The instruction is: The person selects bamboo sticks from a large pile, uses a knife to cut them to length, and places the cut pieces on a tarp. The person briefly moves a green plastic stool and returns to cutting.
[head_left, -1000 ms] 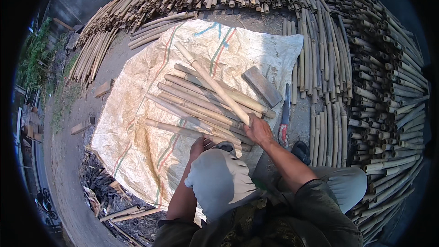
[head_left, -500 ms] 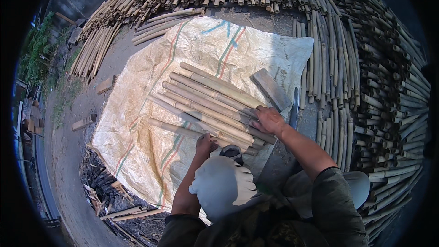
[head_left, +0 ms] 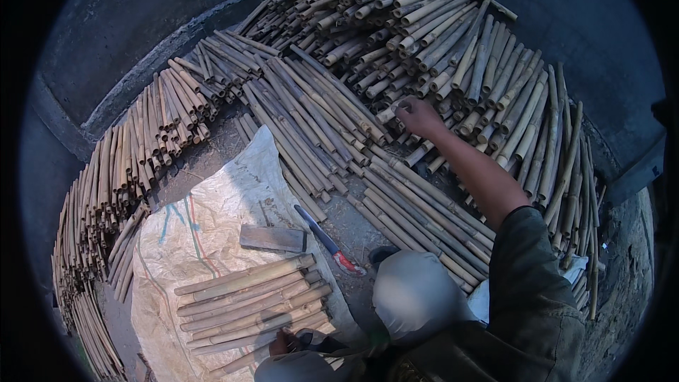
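My right hand (head_left: 422,119) reaches far out to the stacked bamboo, its fingers curled round the end of a pale bamboo pole (head_left: 387,114). Down by my knee, my left hand (head_left: 281,343) is closed beside the near ends of the cut bamboo poles (head_left: 247,296), which lie side by side on a whitish woven sheet (head_left: 159,269). My knee partly covers that hand, and what its fingers hold, if anything, is hidden. A grey-brown block (head_left: 273,238) rests on the sheet beyond the poles. Next to it lies a long blade with a red handle (head_left: 346,263).
A high bamboo stack (head_left: 431,35) fills the far right, and rows of poles (head_left: 424,212) lie on the ground by my right knee. More bamboo (head_left: 113,170) lines the left side. A dark wall (head_left: 177,7) stands behind the stacks.
The view has turned to the right. My right hand has left the poles on the sheet and moved to the stack on the right. My left hand stays near the sheet's poles.
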Available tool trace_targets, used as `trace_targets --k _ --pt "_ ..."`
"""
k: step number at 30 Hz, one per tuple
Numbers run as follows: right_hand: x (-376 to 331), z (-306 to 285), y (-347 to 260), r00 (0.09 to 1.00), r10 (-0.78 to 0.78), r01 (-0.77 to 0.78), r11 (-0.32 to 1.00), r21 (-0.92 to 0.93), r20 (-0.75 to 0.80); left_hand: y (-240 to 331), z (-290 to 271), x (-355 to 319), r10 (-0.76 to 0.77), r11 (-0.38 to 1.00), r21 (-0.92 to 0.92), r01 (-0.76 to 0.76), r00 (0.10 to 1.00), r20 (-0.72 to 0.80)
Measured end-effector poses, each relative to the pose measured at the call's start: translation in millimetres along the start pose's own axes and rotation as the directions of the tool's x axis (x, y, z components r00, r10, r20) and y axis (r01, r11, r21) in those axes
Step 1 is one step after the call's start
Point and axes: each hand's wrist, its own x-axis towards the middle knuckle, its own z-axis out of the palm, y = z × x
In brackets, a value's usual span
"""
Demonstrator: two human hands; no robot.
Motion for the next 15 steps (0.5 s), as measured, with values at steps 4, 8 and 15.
trace_targets --k 4,8,15 --pt "18.7 -23.6 84.2 0.909 0.408 -0.322 0.811 0.489 -0.078 65.0 18.4 -17.9 -0.017 1.000 -0.018 0.017 1.000 -0.001" --pt "42.0 -31.1 118.7 0.860 0.506 -0.269 0.559 0.784 -0.066 128.9 37.9 -39.8 0.018 1.000 0.026 -0.018 1.000 -0.009" --pt "87.1 -34.0 105.1 0.844 0.533 -0.288 0.354 0.890 0.061 181.3 55.5 -66.2 0.080 0.993 0.087 -0.078 0.997 -0.017"
